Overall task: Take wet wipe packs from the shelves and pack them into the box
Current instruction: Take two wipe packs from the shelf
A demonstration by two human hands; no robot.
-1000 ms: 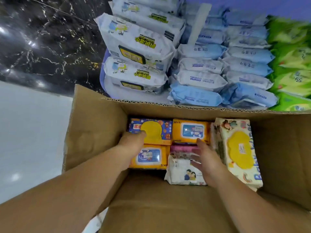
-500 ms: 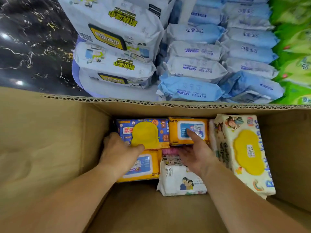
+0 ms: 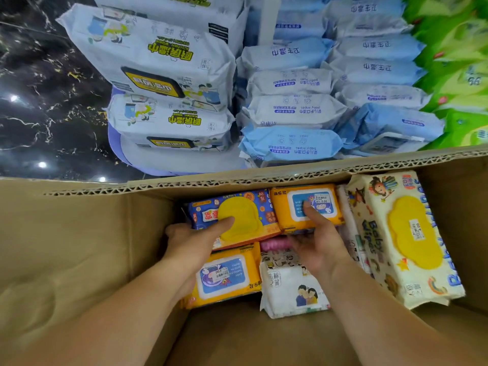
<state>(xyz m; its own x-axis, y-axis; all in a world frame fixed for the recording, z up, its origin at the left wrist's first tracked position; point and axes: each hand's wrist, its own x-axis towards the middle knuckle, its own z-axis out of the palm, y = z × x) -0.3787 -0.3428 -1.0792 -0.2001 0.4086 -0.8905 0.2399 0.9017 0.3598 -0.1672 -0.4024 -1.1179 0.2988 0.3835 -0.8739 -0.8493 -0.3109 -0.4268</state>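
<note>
Cardboard box (image 3: 79,247), open top, stands just in front of the shelf stock; holds 6 visible wet wipe packs. Far row, L to R: blue pack (image 3: 264,207) w/ yellow flip lid, then far orange pack (image 3: 282,215) w/ blue-white lid and price sticker, the two side by side and touching. Near row: near orange pack (image 3: 227,276), same design, lying flat just below the blue one; white pack (image 3: 293,291) w/ a couple printed on it, beside it. Pink pack (image 3: 274,244) between the rows, mostly hidden. Cream "Baby Wipes" pack (image 3: 412,239), yellow lid, lies along the R side of the box, tilted. Left hand (image 3: 195,241): thumb laid on the blue pack's lid, fingers curled round its L end, gripping. Right hand (image 3: 319,247): thumb on the far orange pack's lid, fingers curled at its near edge, gripping. Behind the box: white kitchen-wipe packs (image 3: 163,64) stacked at L, pale blue packs (image 3: 290,143) stacked in the middle, green packs (image 3: 459,75) at R. Black marble surface (image 3: 39,88) far L.
</note>
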